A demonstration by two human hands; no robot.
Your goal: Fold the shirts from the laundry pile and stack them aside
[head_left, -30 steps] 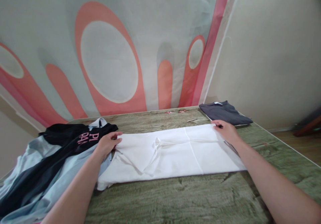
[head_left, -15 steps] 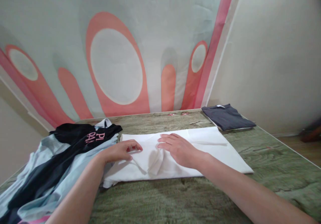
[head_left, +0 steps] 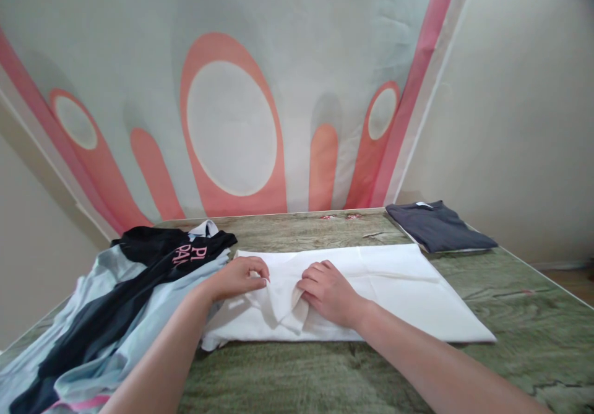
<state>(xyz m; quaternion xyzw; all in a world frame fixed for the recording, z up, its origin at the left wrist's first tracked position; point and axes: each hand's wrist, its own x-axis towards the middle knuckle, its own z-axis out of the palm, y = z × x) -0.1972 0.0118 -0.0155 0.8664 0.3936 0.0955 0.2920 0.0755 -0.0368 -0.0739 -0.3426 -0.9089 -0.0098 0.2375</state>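
Note:
A white garment (head_left: 390, 293) lies folded into a long flat shape across the table, its kind not clear from here. Near its left end a loose flap is bunched up between my two hands. My left hand (head_left: 244, 276) pinches the flap's left side between thumb and fingers. On the flap's right side, my right hand (head_left: 327, 291) has its fingers curled over the cloth and grips it. Both wrists come in from the lower edge of the view.
On the left lies a heap of loose clothes, with a black shirt with pink lettering (head_left: 162, 259) on top of pale blue ones. A dark grey folded shirt (head_left: 440, 225) rests at the back right of the wood-grain table (head_left: 288, 380). A patterned backdrop (head_left: 297, 92) stands behind.
My fingers have closed on the white flap, which is now raised and creased between the hands. The whole view has shifted slightly, so things sit further right.

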